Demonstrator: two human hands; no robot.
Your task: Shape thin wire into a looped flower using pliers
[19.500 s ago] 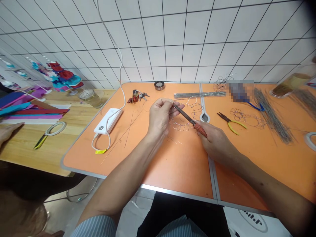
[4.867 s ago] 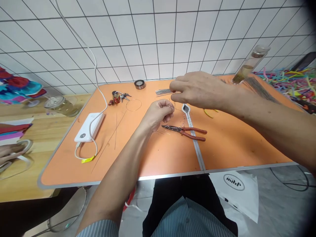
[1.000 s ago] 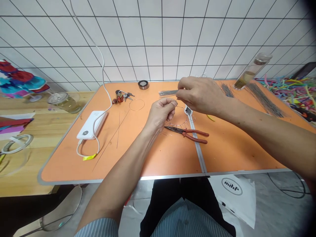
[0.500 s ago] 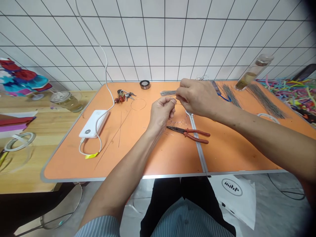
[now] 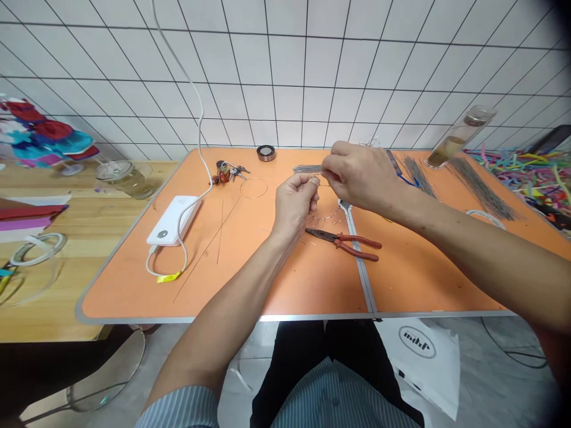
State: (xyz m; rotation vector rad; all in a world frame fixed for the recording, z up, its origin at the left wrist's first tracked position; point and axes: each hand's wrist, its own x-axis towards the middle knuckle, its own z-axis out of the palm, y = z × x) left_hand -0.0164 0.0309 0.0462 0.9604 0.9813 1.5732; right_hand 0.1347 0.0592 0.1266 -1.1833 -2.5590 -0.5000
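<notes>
Head view: a thin wire appeared to be held above the orange table, pinched between the thumb and curled index finger of the left hand. The right hand was arched just beside it, fingers narrowed and bent toward the wire; whether anything was gripped there could not be told, as the tips were largely covered by the hand itself. Beneath the hands, a looped wire piece could be seen, with red-handled pliers laid near it, handles spread.

Being so fine, the wire was judged liable to be kinked, or lost from the pinch, if it were pulled or twisted unevenly. The loops might be squashed if the hands were lowered onto them, or snagged on the pliers' tip. A wrist could be pricked by the loose wire ends if it were dragged across them.

Whether the looped piece was joined to the held wire could not be made out, the strands being faint against the orange. The straight wire bundle was partly hidden by the right hand, a yellow item was mostly covered by the right forearm, and the coloured strips were cut off by the frame's edge.
</notes>
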